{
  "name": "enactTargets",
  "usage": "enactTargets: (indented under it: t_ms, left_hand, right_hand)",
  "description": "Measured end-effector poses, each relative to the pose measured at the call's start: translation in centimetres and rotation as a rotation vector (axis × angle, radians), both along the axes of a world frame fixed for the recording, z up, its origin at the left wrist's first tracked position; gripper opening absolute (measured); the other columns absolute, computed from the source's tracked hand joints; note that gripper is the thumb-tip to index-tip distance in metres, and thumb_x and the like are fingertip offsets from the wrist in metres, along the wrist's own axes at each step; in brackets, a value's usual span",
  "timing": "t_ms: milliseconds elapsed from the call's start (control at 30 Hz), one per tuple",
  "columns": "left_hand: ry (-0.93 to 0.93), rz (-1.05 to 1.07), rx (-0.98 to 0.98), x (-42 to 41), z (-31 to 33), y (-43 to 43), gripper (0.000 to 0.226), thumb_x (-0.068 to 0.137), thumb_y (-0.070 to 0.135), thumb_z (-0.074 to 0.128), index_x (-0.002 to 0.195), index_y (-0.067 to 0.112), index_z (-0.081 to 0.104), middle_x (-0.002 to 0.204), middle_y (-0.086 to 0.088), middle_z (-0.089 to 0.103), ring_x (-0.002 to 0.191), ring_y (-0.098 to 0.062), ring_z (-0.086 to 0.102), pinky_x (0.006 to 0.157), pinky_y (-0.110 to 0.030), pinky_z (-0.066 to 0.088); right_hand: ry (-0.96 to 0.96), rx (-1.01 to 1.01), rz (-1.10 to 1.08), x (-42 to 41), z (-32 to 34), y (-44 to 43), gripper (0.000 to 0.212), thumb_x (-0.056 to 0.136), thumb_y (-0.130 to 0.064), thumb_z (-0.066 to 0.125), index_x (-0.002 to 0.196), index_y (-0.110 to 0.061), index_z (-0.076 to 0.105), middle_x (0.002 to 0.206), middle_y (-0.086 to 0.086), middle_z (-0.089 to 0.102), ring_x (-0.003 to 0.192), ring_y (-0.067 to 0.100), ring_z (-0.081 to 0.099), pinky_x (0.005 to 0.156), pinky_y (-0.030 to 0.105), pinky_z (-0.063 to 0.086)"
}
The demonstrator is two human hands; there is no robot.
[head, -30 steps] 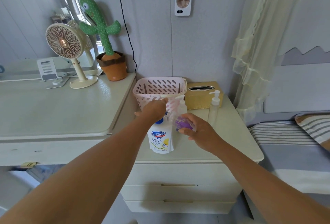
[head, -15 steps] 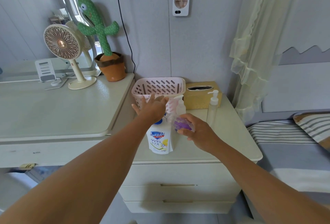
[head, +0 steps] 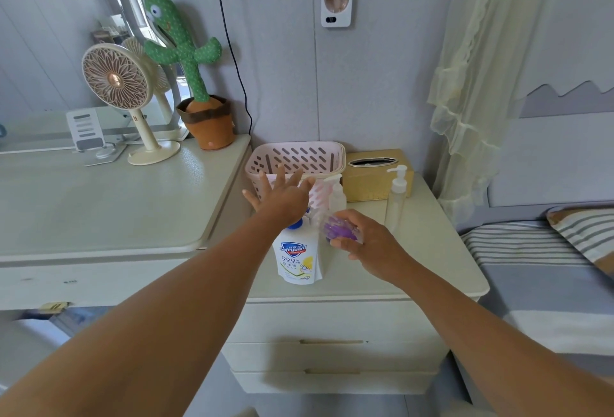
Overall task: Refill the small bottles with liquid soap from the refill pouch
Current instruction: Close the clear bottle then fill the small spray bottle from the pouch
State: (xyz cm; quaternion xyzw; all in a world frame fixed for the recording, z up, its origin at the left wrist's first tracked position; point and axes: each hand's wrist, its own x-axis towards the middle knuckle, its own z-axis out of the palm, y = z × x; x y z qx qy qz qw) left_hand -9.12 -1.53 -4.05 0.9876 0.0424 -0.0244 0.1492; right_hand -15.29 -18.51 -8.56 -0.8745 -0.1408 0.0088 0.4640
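Left hand: I am seeing the left hand (head: 282, 194) hovering over the pouch top, fingers straight and spread, holding nothing. I cannot tell whether it is touching the cap.
Right hand: the right hand (head: 368, 247) is curling its fingers round a small purple bottle (head: 339, 229), just right of the pouch.
Pouch place: the refill pouch (head: 297, 257) is standing on the nightstand (head: 432, 250), in front of the pink basket (head: 299, 155), label facing me.
Pouch axis: its long axis is running vertically, blue cap (head: 295, 225) pointing up.
Purple bottle axis: fingers are hiding most of it, so I cannot tell where its mouth is pointing.
Handling: I am judging the pouch soft-walled, slick and floppy, likely to buckle or spurt if squeezed mid-body.
Where to hold: I am favouring the stiffer neck under the cap, with a second hand supporting low down when tilting.
Other bottles: a short pump bottle (head: 337, 195) and a tall pump bottle (head: 395, 200) are standing upright behind.
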Motion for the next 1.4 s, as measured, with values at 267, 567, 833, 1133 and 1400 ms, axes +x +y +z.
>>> enactTargets:
  t_ms: [267, 567, 833, 1133, 1400]
  left_hand:
    - [-0.046, -0.015, 0.071, 0.3, 1.2, 0.2, 0.057, 0.098, 0.057, 0.013, 0.15, 0.041, -0.005, 0.157, 0.005, -0.022, 0.143, -0.029, -0.024, 0.106, -0.064, -0.017]
    - [0.008, 0.009, -0.025, 0.2, -0.1, 0.0, 0.05, 0.1, 0.052, 0.012, 0.149, 0.044, 0.004, 0.16, 0.005, -0.01, 0.144, -0.032, -0.02, 0.106, -0.068, -0.013]
    - [-0.033, 0.006, 0.047, 0.2, 1.2, 0.1, 0.057, 0.098, 0.058, 0.012, 0.151, 0.041, 0.0, 0.159, 0.005, -0.016, 0.144, -0.029, -0.021, 0.105, -0.066, -0.015]
    - [0.013, 0.033, -0.01, -0.1, -0.1, -0.3, 0.05, 0.1, 0.051, 0.013, 0.149, 0.044, 0.005, 0.161, 0.004, -0.006, 0.145, -0.032, -0.019, 0.106, -0.069, -0.012]
    - [-0.003, 0.033, 0.0, -0.1, 1.4, -0.4, 0.054, 0.099, 0.055, 0.013, 0.151, 0.041, 0.002, 0.16, 0.004, -0.012, 0.145, -0.03, -0.02, 0.105, -0.067, -0.013]
  right_hand:
    - [-0.014, 0.032, 0.013, -0.1, 0.5, -0.1, 0.043, 0.089, -0.027, 0.063, 0.13, -0.024, 0.048, 0.118, -0.008, 0.053, 0.105, 0.013, 0.055, 0.087, 0.034, 0.054]
    - [-0.015, 0.004, -0.002, -0.2, 0.1, -0.1, 0.046, 0.09, -0.027, 0.062, 0.132, -0.023, 0.046, 0.128, -0.002, 0.053, 0.107, 0.013, 0.054, 0.086, 0.029, 0.053]
    - [-0.033, 0.019, 0.005, -0.2, 0.9, -0.1, 0.044, 0.089, -0.027, 0.063, 0.13, -0.023, 0.048, 0.127, -0.002, 0.055, 0.107, 0.015, 0.055, 0.088, 0.035, 0.053]
    - [-0.017, -0.016, -0.009, -0.6, 0.4, -0.1, 0.047, 0.09, -0.027, 0.062, 0.134, -0.022, 0.045, 0.13, 0.001, 0.053, 0.105, 0.013, 0.054, 0.08, 0.024, 0.049]
    - [-0.039, 0.006, -0.018, -0.8, 1.4, -0.3, 0.044, 0.089, -0.026, 0.063, 0.13, -0.022, 0.049, 0.125, -0.002, 0.055, 0.1, 0.013, 0.054, 0.081, 0.028, 0.05]
